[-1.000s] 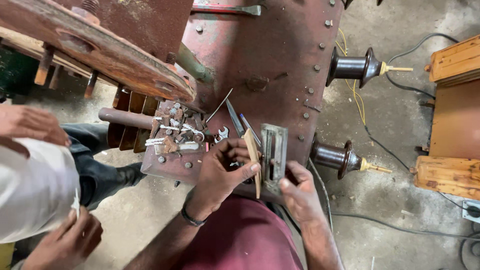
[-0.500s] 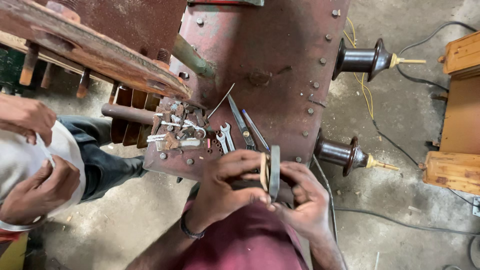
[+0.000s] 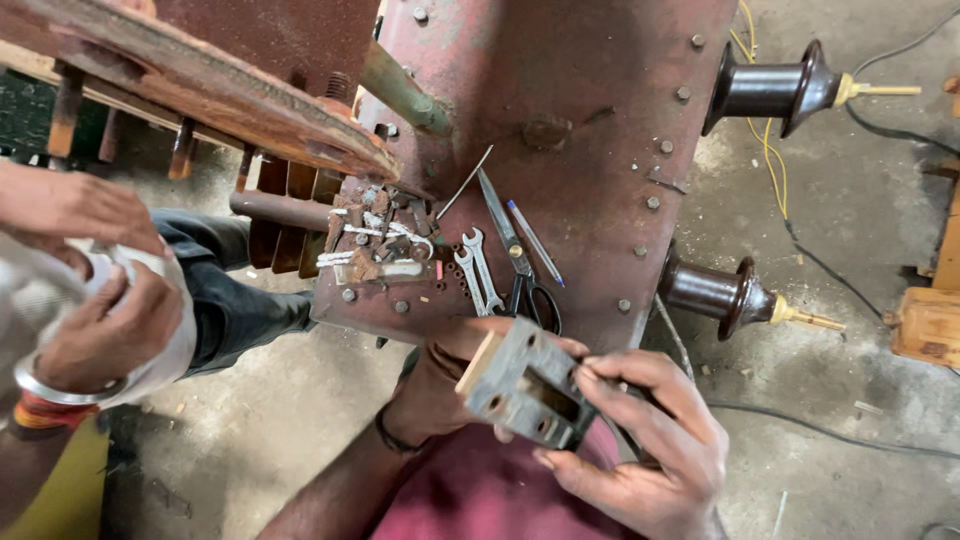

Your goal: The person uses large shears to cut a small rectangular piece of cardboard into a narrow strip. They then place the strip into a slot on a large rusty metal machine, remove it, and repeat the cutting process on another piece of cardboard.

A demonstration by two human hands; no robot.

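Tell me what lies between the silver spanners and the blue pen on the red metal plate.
Black-handled scissors, seen in the head view.

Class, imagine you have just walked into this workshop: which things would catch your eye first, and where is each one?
First, the grey metal block with a wooden edge, held low in the middle between the left hand and the right hand. Above it spreads the big rusty red metal casing, with spanners and scissors lying on it. Two dark brown insulators jut out on its right side.
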